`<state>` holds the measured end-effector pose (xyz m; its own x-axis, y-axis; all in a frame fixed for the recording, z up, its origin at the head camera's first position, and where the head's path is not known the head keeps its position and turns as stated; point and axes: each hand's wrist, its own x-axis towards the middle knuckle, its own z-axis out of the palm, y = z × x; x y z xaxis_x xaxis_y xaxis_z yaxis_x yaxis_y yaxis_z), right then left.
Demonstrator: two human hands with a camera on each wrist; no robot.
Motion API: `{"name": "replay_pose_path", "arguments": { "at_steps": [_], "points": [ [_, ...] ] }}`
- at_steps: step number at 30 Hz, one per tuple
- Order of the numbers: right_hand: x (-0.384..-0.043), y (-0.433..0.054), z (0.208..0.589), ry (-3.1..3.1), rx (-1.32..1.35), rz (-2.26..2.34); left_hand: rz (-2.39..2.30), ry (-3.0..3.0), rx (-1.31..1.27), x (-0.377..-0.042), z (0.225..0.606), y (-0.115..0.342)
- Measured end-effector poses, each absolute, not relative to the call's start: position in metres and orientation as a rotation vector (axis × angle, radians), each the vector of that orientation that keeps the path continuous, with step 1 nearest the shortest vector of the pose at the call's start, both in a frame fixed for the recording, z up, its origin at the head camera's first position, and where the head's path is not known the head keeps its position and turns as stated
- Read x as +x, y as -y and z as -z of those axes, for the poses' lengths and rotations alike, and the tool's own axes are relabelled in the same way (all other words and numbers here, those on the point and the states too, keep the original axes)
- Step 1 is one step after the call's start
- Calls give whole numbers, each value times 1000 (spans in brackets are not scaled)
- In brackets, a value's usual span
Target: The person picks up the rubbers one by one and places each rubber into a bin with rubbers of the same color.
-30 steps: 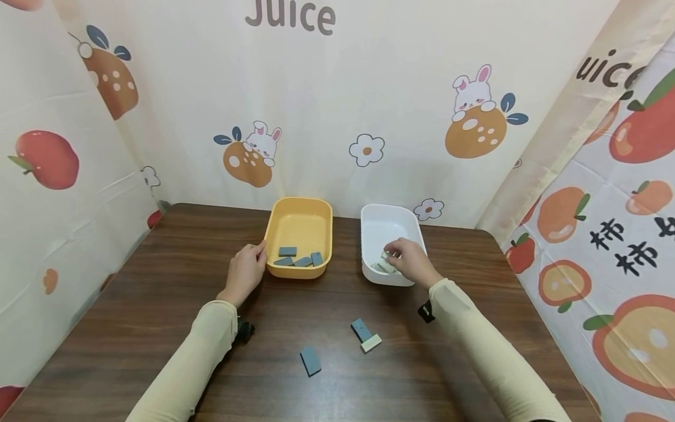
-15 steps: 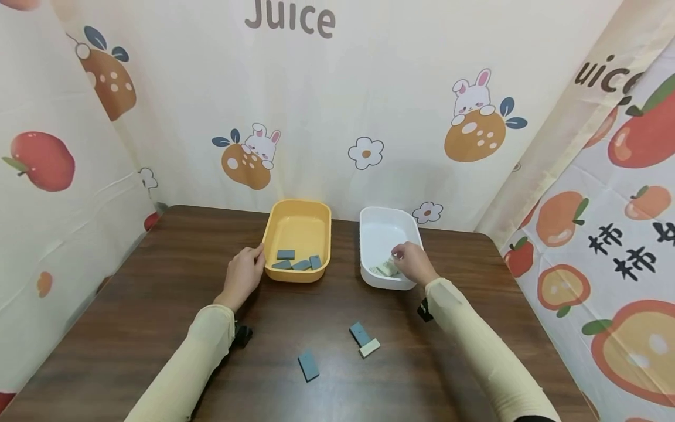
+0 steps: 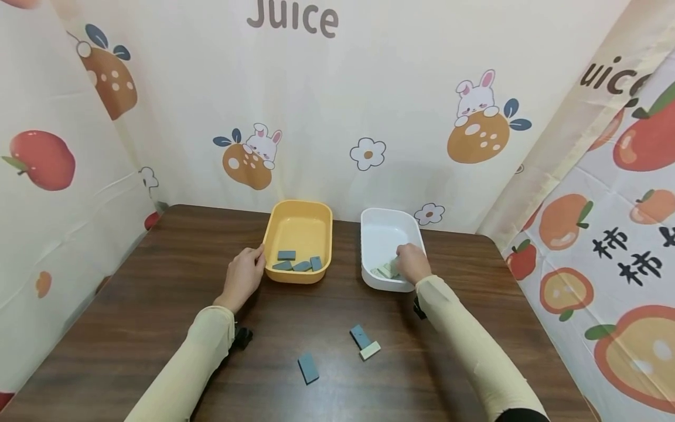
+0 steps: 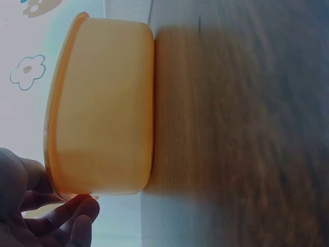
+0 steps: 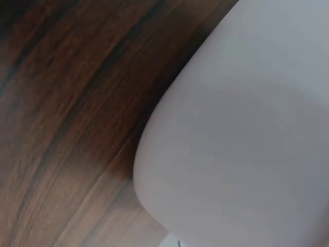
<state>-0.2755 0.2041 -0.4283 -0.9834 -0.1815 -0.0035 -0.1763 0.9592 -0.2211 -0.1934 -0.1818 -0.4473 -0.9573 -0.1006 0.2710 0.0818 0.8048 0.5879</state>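
My left hand (image 3: 244,278) holds the near left rim of the yellow bin (image 3: 300,205), thumb and fingers pinching its edge in the left wrist view. Several blue-grey blocks (image 3: 302,266) lie at the bin's near end. My right hand (image 3: 413,264) reaches down into the near right part of the white bin (image 3: 387,215). Its fingertips are right at several pale green blocks (image 3: 387,269); I cannot tell if they grip one. The right wrist view has only the white bin's outer wall (image 5: 231,139) and the table, with the fingers out of sight.
On the dark wooden table (image 3: 174,281), nearer me, a blue-grey block (image 3: 308,368) lies alone. To its right, another blue-grey block (image 3: 360,336) meets a pale green one (image 3: 370,350) at its end. A printed curtain (image 3: 316,117) rises behind both bins.
My right hand has shifted toward the white bin's right side and lower into it, from pinching a pale green block above the pile. The left hand keeps its hold on the yellow bin.
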Motion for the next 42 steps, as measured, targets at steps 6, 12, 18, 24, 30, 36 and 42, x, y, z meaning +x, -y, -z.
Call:
{"name": "replay_pose_path", "arguments": {
  "at_steps": [6,12,18,24,30,36,42],
  "points": [
    [-279,-205,429,-3048,-226,359,913,2718,15,-193,447,181],
    [-282,-206,431,-3008,-231,417,915,2711,23,-194,447,182],
    [-281,-208,429,-2971,-229,464,915,2697,3,-195,447,181],
    [-277,-205,418,-2983,-277,543,922,2699,19,-194,446,182],
    [-268,-205,404,-3017,-312,598,936,2705,19,-193,445,182],
    [-254,-210,395,-3042,-314,647,915,2706,11,-193,446,183],
    [-245,-218,393,-3086,-328,701,912,2701,5,-193,445,183]
  ]
}}
